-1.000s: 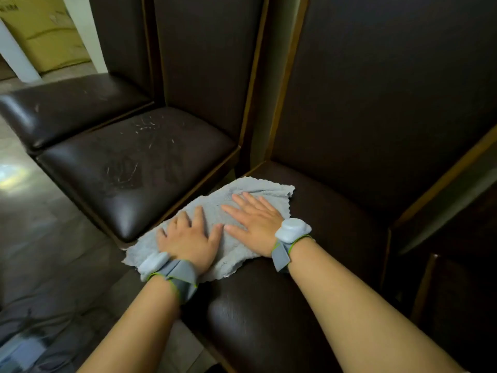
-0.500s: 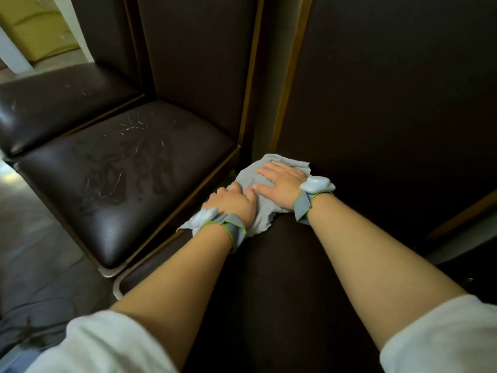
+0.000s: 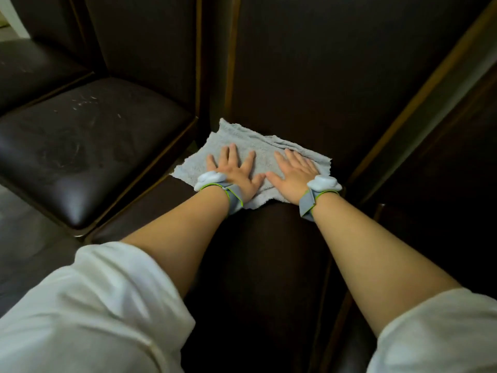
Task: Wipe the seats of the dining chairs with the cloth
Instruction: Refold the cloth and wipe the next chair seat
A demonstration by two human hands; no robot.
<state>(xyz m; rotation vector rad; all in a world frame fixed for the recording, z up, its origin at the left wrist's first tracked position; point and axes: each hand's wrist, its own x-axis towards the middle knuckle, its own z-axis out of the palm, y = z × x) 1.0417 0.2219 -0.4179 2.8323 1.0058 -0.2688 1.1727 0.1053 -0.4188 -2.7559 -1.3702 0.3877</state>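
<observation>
A light grey cloth [image 3: 243,140] lies spread at the back of the dark brown leather seat [image 3: 263,254] of the nearest dining chair, against its backrest [image 3: 322,76]. My left hand [image 3: 236,170] presses flat on the cloth's left half with fingers spread. My right hand [image 3: 291,172] presses flat on its right half, fingers straight. Both wrists wear grey bands with white sensors. A second chair's seat [image 3: 80,152] to the left shows pale scratches and smears.
A third dark seat [image 3: 29,68] stands at the far left. Wooden frame rails run between the backrests [image 3: 200,57] and along the right [image 3: 419,84]. Grey floor [image 3: 24,238] shows at the lower left. My white sleeves fill the bottom corners.
Both hands have slid the cloth to the right along the back of the seat. The cloth went from bunched to spread out, and my hands moved apart with fingers flattened.
</observation>
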